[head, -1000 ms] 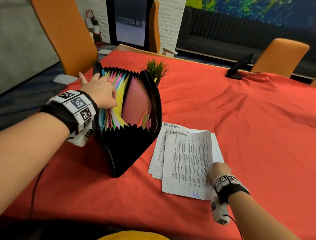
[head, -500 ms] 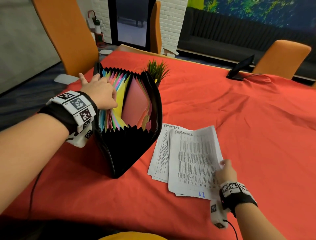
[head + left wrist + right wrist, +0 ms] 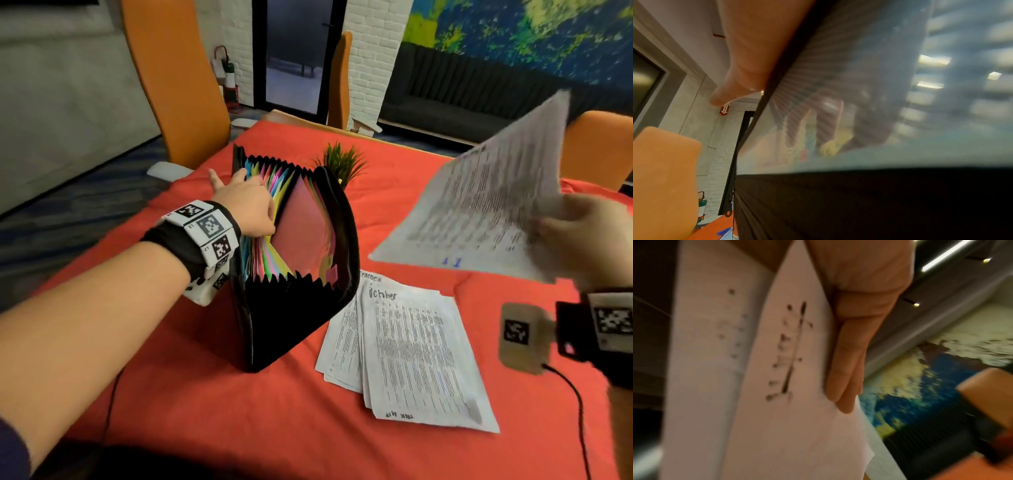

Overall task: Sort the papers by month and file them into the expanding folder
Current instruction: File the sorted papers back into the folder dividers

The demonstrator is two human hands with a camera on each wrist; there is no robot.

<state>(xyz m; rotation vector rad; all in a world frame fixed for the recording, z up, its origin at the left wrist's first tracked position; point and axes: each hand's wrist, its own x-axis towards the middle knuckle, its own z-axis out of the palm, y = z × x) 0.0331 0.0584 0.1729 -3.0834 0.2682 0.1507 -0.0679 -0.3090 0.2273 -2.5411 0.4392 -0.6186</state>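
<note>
A black expanding folder (image 3: 294, 308) stands open on the red tablecloth, its coloured dividers (image 3: 274, 192) fanned out. My left hand (image 3: 245, 205) reaches into the left pockets, its fingers curled over the dividers and holding a gap open; the left wrist view shows fingers (image 3: 748, 68) against the folder wall (image 3: 859, 203). My right hand (image 3: 582, 236) holds a printed sheet (image 3: 486, 202) lifted in the air to the right of the folder, its fingers (image 3: 851, 353) flat along the paper (image 3: 766, 386). A stack of papers (image 3: 411, 353) headed "October" lies on the cloth beside the folder.
A small green plant (image 3: 342, 164) stands just behind the folder. Orange chairs (image 3: 171, 82) ring the table, one at the far right (image 3: 596, 150). A cable (image 3: 579, 411) runs from my right wrist across the cloth (image 3: 205, 411).
My right hand has lifted the top "September" sheet off the stack and raised it up to the right, uncovering the "October" page. The left hand stays in the folder.
</note>
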